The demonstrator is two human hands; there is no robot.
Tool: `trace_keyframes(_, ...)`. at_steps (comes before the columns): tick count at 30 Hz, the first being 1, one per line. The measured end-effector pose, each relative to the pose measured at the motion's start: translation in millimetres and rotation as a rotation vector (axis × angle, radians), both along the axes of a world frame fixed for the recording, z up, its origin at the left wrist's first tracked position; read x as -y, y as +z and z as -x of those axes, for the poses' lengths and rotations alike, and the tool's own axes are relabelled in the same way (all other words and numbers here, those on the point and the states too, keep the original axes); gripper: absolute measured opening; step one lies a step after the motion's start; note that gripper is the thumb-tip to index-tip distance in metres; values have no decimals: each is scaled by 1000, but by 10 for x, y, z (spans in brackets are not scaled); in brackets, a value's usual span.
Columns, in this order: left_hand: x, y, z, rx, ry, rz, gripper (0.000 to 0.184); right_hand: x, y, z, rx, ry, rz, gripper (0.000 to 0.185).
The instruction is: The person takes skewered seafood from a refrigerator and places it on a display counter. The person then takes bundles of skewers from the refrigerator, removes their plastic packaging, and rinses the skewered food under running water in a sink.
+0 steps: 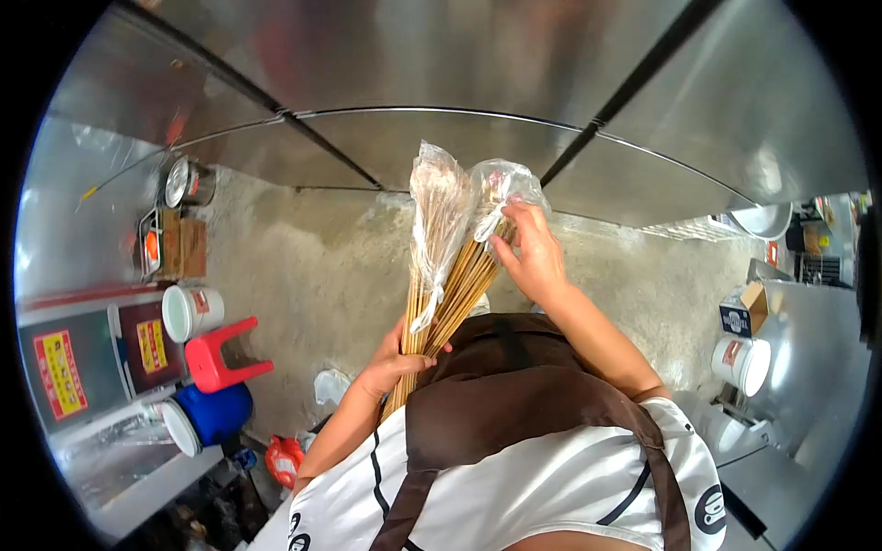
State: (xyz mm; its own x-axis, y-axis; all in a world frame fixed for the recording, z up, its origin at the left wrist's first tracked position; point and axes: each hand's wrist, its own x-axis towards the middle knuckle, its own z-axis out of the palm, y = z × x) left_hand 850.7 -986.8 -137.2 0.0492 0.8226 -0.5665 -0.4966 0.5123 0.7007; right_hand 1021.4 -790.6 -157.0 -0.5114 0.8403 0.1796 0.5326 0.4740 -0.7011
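Two bundles of thin wooden skewers (467, 286) fan out in front of my brown apron (514, 404). Clear plastic bags (438, 197) cover their upper ends, tied round the sticks with white knots. My left hand (401, 361) is wrapped about the lower part of both bundles, where they come together. Up at the right-hand bundle, my right hand (531, 250) has its fingers bent against the bag (501, 179) near the white tie (490, 225). Whether those fingertips pinch the plastic or only touch it, I cannot tell.
Metal panels (441, 55) rise ahead over a concrete floor (303, 239). To the left are a red stool (220, 354), a white bucket (193, 312), a blue barrel (216, 409) and a wooden box (188, 246). On the right stand a cardboard box (744, 309) and another white bucket (742, 365).
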Motion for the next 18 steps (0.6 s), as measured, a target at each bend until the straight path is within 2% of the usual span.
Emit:
trace_keyframes(5,-82,170,70,-18,-183,-89,67,188,321,-108,196,-194,15,49)
trace_keyframes(7,-98,215,30,-194,-325,-114,67,281,408,-202,270,-256,47,52)
trace_keyframes(9,-215,281,-81,-218,-390,-145,67,301,435,-351,173,-301,-77,44)
trace_keyframes(13,-787,233,-728,-272,-554,-182,70,-33,275,-1146,133,-471,-124,36)
trace_keyframes(16,-1137,184,-1145,-253,-624,-149,68,-136,105,-1776,-20,-572,-3,31)
trace_keyframes(18,-1343,129,-1447,-257,-663,-162,67,-90,142,-2252,-413,-458,31,27)
